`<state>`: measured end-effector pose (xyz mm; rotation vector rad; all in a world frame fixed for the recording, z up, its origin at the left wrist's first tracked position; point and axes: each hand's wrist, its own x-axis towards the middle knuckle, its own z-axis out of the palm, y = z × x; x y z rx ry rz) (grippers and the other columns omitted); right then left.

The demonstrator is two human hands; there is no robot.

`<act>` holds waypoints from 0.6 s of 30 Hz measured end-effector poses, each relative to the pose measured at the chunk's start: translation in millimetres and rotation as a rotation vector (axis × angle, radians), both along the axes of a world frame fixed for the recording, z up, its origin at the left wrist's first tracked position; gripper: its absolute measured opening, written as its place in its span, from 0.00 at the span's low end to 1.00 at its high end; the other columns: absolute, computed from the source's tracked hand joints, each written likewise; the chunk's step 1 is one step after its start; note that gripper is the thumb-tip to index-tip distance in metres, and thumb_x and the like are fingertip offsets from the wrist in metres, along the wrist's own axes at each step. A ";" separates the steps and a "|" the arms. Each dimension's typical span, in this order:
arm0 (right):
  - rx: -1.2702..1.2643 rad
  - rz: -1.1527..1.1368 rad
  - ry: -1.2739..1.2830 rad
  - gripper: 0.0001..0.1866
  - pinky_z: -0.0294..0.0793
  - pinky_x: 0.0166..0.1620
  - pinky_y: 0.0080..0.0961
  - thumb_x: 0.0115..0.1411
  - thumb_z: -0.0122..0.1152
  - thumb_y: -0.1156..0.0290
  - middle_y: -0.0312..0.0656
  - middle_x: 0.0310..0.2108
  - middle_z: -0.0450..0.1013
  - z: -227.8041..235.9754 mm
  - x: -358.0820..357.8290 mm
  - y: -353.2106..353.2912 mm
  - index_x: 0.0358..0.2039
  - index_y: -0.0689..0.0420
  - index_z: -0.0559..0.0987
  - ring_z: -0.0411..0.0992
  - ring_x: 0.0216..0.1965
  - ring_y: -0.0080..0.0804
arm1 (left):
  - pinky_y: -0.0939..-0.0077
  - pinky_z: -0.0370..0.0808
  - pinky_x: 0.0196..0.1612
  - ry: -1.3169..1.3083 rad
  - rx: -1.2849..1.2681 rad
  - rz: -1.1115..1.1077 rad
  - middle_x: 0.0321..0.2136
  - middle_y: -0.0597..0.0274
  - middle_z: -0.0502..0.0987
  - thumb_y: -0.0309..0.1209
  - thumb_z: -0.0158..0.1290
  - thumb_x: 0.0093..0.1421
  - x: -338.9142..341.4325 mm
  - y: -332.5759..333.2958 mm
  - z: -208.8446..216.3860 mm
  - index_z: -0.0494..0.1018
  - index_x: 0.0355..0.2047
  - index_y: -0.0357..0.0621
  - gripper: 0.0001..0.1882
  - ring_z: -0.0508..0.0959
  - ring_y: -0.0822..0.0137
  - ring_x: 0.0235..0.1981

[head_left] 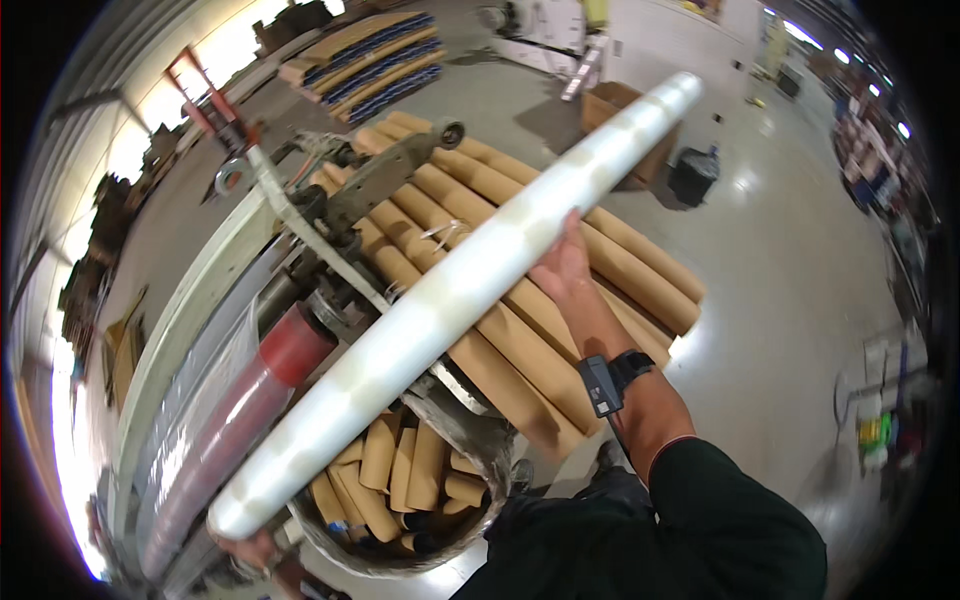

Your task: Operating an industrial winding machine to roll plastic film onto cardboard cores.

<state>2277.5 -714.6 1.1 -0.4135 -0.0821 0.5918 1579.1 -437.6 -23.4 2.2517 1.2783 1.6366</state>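
A long white roll [440, 300], shiny like wrapped film, runs slantwise across the view from lower left to upper right. My right hand [563, 262] supports it from beneath past its middle, thumb up along the side and the other fingers hidden behind it. At the near lower-left end, my left hand [248, 552] grips the roll, its fingers mostly covered. Below the roll lie several long brown cardboard tubes [530, 365]. To the left, a red roller [290, 350] with clear film around it sits on a machine [185, 290].
A round bin [495, 500] of short cardboard tube pieces [380, 450] stands close in front of me. A metal arm [300, 225] of the machine reaches beneath the roll. Farther off are a cardboard box [605, 100], a black bin [693, 175] and a stack of brown and blue sheets [370, 60].
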 end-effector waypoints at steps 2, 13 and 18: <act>0.070 -0.006 0.128 0.38 0.56 0.63 0.46 0.62 0.38 0.37 0.42 0.59 0.61 24.0 8.3 2.5 0.61 0.54 0.59 0.60 0.59 0.43 | 0.61 0.66 0.57 -0.939 -0.479 -0.330 0.51 0.47 0.68 0.35 0.62 0.47 52.5 -12.0 -3.1 0.61 0.56 0.38 0.37 0.70 0.53 0.52; 0.102 -0.266 0.202 0.39 0.54 0.63 0.54 0.56 0.49 0.36 0.44 0.58 0.64 -27.2 339.1 -193.2 0.58 0.53 0.66 0.61 0.58 0.47 | 0.61 0.69 0.55 -1.427 -0.779 -0.517 0.50 0.60 0.71 0.46 0.42 0.65 571.2 -247.9 49.2 0.64 0.53 0.45 0.23 0.72 0.61 0.50; 0.170 -0.265 -0.102 0.37 0.61 0.59 0.58 0.51 0.55 0.37 0.40 0.54 0.69 -25.2 386.6 -362.0 0.55 0.48 0.70 0.66 0.54 0.47 | 0.61 0.69 0.55 -1.406 -0.941 -0.690 0.50 0.60 0.72 0.48 0.42 0.66 685.8 -322.4 101.9 0.65 0.53 0.42 0.25 0.71 0.62 0.50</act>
